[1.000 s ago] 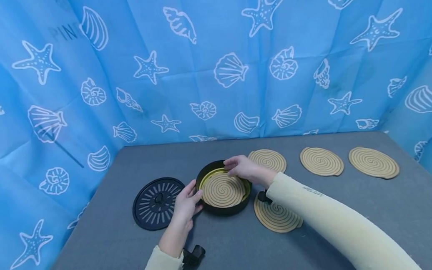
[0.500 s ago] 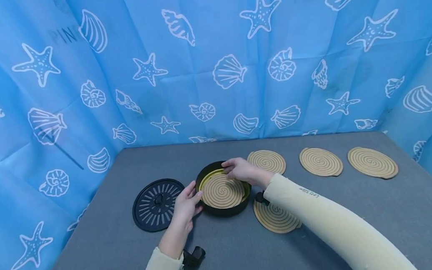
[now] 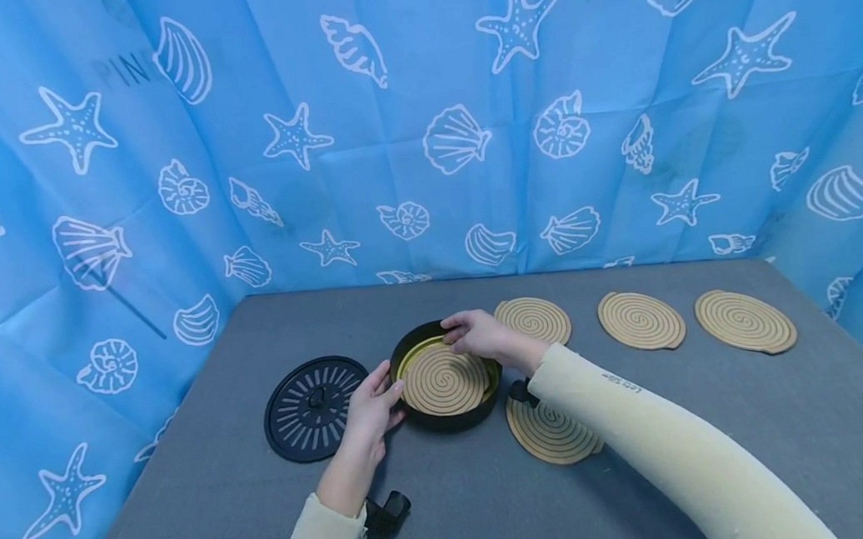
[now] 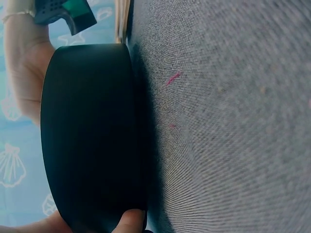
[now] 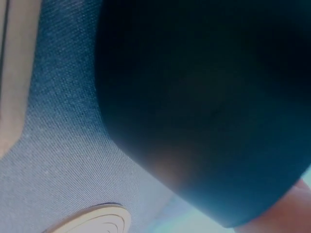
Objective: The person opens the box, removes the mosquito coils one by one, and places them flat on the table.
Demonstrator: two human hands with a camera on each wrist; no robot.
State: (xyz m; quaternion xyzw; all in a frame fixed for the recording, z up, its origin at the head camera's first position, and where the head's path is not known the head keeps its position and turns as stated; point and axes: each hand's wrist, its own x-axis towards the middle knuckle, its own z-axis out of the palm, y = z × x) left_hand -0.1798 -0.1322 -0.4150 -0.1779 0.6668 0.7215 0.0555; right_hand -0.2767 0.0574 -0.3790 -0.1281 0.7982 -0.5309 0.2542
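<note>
A round black mosquito coil holder (image 3: 450, 422) with a yellow inner rim stands mid-table. A tan mosquito coil (image 3: 445, 379) lies in it. My left hand (image 3: 370, 416) grips the holder's left side, thumb at the rim and fingers lower on the wall; in the left wrist view one fingertip (image 4: 130, 221) lies against the dark wall (image 4: 92, 131). My right hand (image 3: 481, 335) reaches over the far right rim and holds it, fingertips over the edge and thumb inside above the coil. In the right wrist view the holder's wall (image 5: 204, 111) hides most of that hand.
Left of the holder lies a slotted black lid (image 3: 317, 409) with a small knob. Another coil (image 3: 556, 436) lies under the right forearm. Behind and to the right lie more coils: one near (image 3: 544, 320), one farther right (image 3: 641, 322), one rightmost (image 3: 746, 322). A shell-print curtain (image 3: 422, 136) hangs behind.
</note>
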